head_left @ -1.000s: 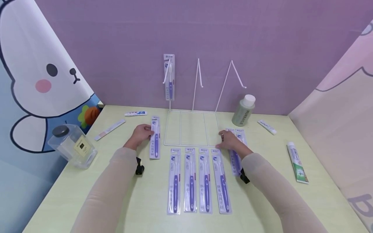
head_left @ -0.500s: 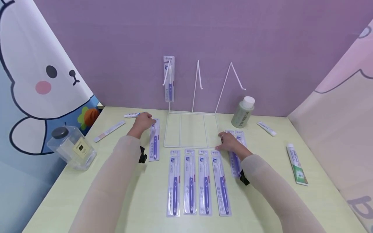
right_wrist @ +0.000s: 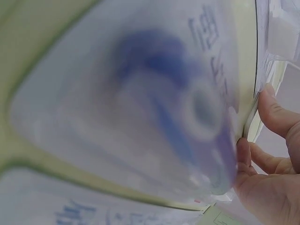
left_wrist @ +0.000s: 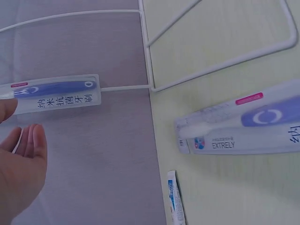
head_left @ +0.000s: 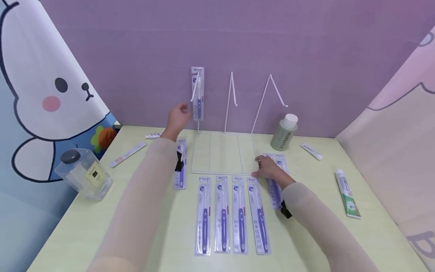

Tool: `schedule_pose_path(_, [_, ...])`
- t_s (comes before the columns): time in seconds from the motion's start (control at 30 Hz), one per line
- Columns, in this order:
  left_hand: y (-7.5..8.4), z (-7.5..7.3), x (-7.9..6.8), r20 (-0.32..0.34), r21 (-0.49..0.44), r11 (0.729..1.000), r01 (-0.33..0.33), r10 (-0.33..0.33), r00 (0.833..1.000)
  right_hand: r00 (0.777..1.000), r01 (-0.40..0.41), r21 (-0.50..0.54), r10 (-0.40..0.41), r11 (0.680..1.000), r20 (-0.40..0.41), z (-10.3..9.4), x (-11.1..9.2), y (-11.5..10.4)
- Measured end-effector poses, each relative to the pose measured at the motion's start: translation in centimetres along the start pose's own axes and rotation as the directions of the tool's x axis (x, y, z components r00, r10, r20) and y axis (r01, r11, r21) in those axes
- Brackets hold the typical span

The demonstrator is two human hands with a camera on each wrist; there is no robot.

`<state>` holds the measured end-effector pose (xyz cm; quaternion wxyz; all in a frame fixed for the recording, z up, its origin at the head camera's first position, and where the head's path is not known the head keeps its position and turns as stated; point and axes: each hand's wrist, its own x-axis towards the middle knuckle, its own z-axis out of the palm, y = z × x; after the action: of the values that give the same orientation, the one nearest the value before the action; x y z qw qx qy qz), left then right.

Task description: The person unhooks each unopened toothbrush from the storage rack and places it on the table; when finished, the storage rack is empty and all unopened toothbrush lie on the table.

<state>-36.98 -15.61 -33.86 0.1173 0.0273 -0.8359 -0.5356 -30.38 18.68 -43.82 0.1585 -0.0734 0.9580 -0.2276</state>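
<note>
A packaged purple toothbrush (head_left: 199,108) hangs on the left hook of a white wire rack (head_left: 210,155). Beside this pack's lower part is my left hand (head_left: 178,119), fingers loosely bent and holding nothing. In the left wrist view the thumb (left_wrist: 6,108) is close to the hanging pack (left_wrist: 70,93); whether it touches cannot be told. My right hand (head_left: 266,167) holds the rack's right front corner between thumb and fingers. Another toothbrush pack (head_left: 181,179) lies partly under my left wrist. Several more packs (head_left: 204,226) lie in a row before the rack.
Two toothbrush packs (head_left: 281,161) lie by the right wrist. A green bottle (head_left: 284,133), a small tube (head_left: 311,152) and a toothpaste tube (head_left: 347,194) are on the right. On the left are a clear jar (head_left: 86,173), a slim box (head_left: 128,154) and another small tube (head_left: 152,136).
My left hand has left the toothbrush pack on the table's left and moved up and forward to the hanging pack. My right hand has stayed at the rack's corner.
</note>
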Motion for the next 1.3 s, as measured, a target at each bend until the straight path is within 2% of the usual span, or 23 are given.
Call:
schedule_pose_path(0.2, [1.6,0.3,0.6,0.019,-0.039,0.998,0.052,-0.051,0.999,1.0,0.022,-0.02,-0.022,1.0,-0.003,0.0,0.2,0.2])
schedule_pose_path(0.3, [2.3,0.1,0.8,0.053,-0.03,0.996,0.083,-0.081,0.995,0.999,0.032,-0.023,-0.032,0.999,-0.001,0.1,0.4,0.1])
schedule_pose_path(0.43, [2.8,-0.2,1.0,0.1,-0.036,0.996,0.081,-0.077,0.992,1.0,0.024,-0.034,-0.024,0.999,0.001,0.4,0.6,-0.1])
schedule_pose_path(0.6, [2.8,-0.2,1.3,0.107,-0.122,0.99,0.073,-0.06,0.992,1.0,0.008,-0.029,-0.008,1.0,0.008,0.6,0.5,-0.5])
schedule_pose_path(0.7, [2.6,0.0,1.5,0.098,-0.185,0.981,0.053,-0.035,0.995,1.0,0.005,-0.02,-0.005,1.0,0.005,0.5,0.3,-0.7])
schedule_pose_path(0.77, [2.5,0.3,1.7,0.077,-0.242,0.97,0.015,0.003,0.997,1.0,0.013,-0.021,-0.013,1.0,-0.004,0.4,0.3,-0.7])
schedule_pose_path(0.9, [2.5,0.9,2.0,0.027,-0.356,0.932,-0.061,0.075,0.997,0.999,0.032,-0.027,-0.032,0.999,-0.021,0.2,0.2,-0.5])
schedule_pose_path(0.97, [2.5,1.2,2.1,0.01,-0.395,0.916,-0.074,0.085,0.996,0.999,0.029,-0.027,-0.03,0.999,-0.02,0.1,0.2,-0.4])
schedule_pose_path(1.03, [2.5,1.5,2.1,-0.003,-0.411,0.909,-0.075,0.081,0.997,1.0,0.023,-0.025,-0.023,0.999,-0.015,0.1,0.2,-0.3])
schedule_pose_path(1.2, [2.2,2.3,1.9,-0.047,-0.377,0.922,-0.087,0.074,0.996,1.0,0.007,-0.03,-0.007,1.0,-0.012,0.1,0.3,0.0])
schedule_pose_path(1.3, [1.9,2.8,1.7,-0.066,-0.394,0.912,-0.112,0.093,0.993,1.0,0.006,-0.035,-0.006,0.999,-0.013,0.1,0.3,0.2])
